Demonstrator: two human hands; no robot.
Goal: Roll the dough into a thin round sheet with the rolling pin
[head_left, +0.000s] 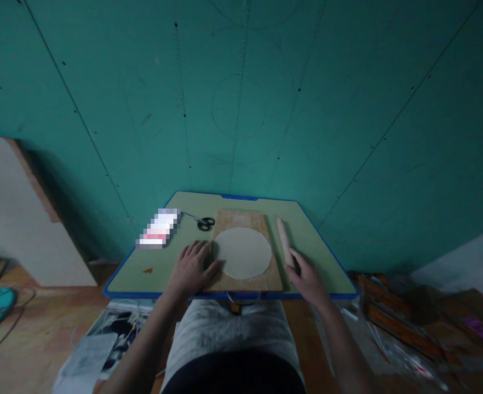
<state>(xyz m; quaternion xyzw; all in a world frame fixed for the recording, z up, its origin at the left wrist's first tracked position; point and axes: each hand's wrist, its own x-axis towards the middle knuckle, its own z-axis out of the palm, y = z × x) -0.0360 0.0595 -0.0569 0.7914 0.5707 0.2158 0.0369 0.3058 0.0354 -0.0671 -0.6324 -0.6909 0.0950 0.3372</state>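
Note:
A flat, roughly oval sheet of rolled-out dough (243,253) lies on a wooden board (262,283). My left hand (193,269) rests at the board's left side, fingers stretched forward and thumb apart, the thumb reaching to the dough's edge. To the right of the board lies a pale rolling pin (283,238), pointing away from me. My right hand (307,276) is closed around its near end. Scissors with black handles (206,223) lie on the table just left of the board's far corner.
The board sits on a pale green table (143,284) with a blue rim, against a green wall (241,109). A blurred-out white and pink item (159,229) lies at the left, near a small orange-brown scrap (148,271). Flattened cardboard and clutter (406,323) cover the floor at right.

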